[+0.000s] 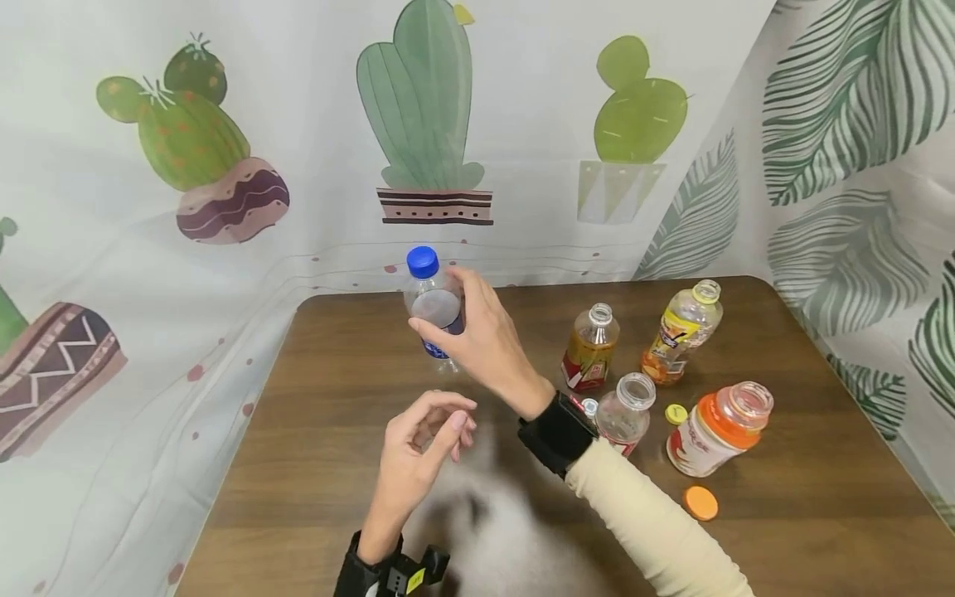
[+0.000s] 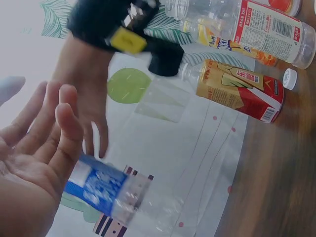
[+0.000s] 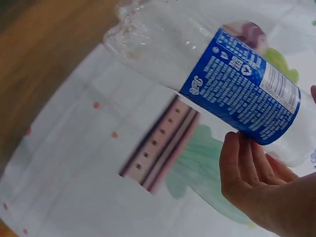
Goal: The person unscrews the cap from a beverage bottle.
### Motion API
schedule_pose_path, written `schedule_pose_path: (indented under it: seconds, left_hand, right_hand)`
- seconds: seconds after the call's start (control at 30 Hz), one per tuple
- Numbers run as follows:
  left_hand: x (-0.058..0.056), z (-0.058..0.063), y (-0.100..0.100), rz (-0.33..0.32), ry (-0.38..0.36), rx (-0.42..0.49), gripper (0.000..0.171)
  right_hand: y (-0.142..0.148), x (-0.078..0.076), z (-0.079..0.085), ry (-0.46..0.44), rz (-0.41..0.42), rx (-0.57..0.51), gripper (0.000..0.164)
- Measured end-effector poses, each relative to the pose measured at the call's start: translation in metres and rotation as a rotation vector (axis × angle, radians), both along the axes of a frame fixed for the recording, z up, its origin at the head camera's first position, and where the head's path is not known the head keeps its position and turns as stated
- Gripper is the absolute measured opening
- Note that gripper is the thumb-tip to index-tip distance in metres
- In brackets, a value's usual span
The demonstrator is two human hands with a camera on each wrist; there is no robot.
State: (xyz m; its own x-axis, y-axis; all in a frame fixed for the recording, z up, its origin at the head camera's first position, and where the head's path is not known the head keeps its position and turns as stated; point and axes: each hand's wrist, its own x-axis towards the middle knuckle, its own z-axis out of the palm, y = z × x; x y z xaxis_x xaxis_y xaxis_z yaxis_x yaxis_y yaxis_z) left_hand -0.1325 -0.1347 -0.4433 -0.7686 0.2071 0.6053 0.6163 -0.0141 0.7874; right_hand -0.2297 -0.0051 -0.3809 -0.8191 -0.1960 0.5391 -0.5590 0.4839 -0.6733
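A clear plastic bottle with a blue cap and blue label [image 1: 438,305] is gripped by my right hand [image 1: 488,336], thumb on one side and fingers on the other. The right wrist view shows the bottle [image 3: 242,81] from the side, its label facing the camera and the right fingers [image 3: 247,158] against it. My left hand [image 1: 425,435] hangs nearer to me, fingers loosely bent, holding nothing. In the left wrist view the left palm [image 2: 34,168] is beside the blurred bottle [image 2: 106,190], apart from it.
Uncapped bottles stand at the right: a gold-and-red labelled one [image 1: 591,348], a yellow-labelled one [image 1: 681,332], a clear one [image 1: 627,413] and an orange-and-white one [image 1: 719,429]. Loose caps lie there, including a yellow cap [image 1: 676,414] and an orange cap [image 1: 700,502]. Printed cloth [image 1: 313,149] hangs behind the table.
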Motion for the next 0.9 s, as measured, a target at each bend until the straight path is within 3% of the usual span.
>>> schedule_pose_path:
  seconds: [0.23,0.5,0.63,0.9]
  left_hand:
    - [-0.005,-0.005,-0.004,0.124,-0.04,-0.015,0.033]
    - [-0.011,-0.008,-0.008,0.205,-0.051,0.033,0.064]
    - [-0.014,-0.008,-0.008,0.183,-0.081,-0.001,0.078]
    - [-0.011,-0.005,-0.003,0.066,-0.188,-0.117,0.092]
  right_hand:
    - [0.023,0.028,0.016,0.019,-0.022,0.009,0.073]
    - [0.044,0.055,0.025,-0.031,0.007,0.016,0.074]
    - [0.053,0.067,0.026,-0.046,0.034,0.027,0.073]
    - [0.06,0.091,0.019,-0.113,0.116,0.03,0.067]
